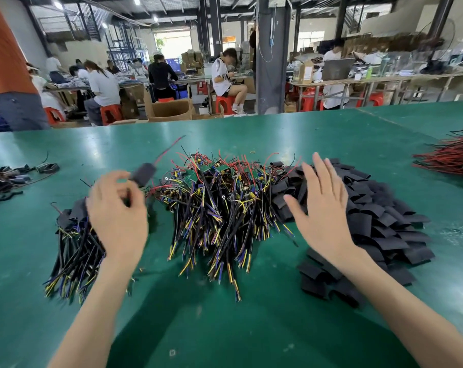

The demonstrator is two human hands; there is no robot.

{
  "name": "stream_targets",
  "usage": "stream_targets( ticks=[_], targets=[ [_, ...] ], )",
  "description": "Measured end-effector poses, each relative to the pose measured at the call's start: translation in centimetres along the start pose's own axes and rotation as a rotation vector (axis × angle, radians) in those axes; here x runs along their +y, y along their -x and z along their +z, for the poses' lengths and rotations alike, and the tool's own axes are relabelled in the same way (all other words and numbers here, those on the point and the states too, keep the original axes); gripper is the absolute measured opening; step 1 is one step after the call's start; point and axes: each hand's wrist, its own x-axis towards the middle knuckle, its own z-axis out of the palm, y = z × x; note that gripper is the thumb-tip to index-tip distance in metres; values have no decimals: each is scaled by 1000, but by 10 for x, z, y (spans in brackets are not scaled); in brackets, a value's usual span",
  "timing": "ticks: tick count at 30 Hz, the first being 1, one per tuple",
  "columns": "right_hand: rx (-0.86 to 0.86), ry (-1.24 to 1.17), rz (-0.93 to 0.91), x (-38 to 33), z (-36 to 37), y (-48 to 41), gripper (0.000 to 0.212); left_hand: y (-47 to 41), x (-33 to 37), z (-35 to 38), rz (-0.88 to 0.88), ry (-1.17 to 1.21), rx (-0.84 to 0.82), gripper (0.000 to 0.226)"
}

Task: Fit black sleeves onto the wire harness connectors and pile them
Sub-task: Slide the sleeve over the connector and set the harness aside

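Note:
A big heap of wire harnesses with small green boards and black, yellow and blue leads lies mid-table. Right of it spreads a pile of flat black sleeves. At the left lies a smaller pile of sleeved harnesses. My left hand hovers above that pile, its fingers pinched on a sleeved harness whose red wire trails up and away; the piece is blurred. My right hand floats open, fingers spread, over the left edge of the black sleeve pile, holding nothing.
The green table stretches all around. A bundle of red and black wires lies at the far right, dark scraps and cables at the far left. Beyond the far edge, people sit at benches among cardboard boxes.

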Motion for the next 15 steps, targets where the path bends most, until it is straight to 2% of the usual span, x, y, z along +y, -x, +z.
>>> stream_targets(
  ticks=[2, 5, 8, 12, 15],
  targets=[
    [-57, 122, 60, 9, 5, -1, 65, -5, -27, -1, -97, -272, -74, 19],
    [-303, 252, 86, 20, 14, 2, 66, 0, -46, -2, -208, -518, -237, 17],
    [-497, 305, 38, 28, 24, 8, 62, 5, -44, -1, -231, -592, -390, 18],
    [-561, 296, -37, 29, 31, 13, 48, 1, -24, 2, -337, -713, -466, 33],
    [-612, 273, -59, 30, 33, 12, 42, -6, 7, 15, -146, -596, -392, 36]
  ],
)
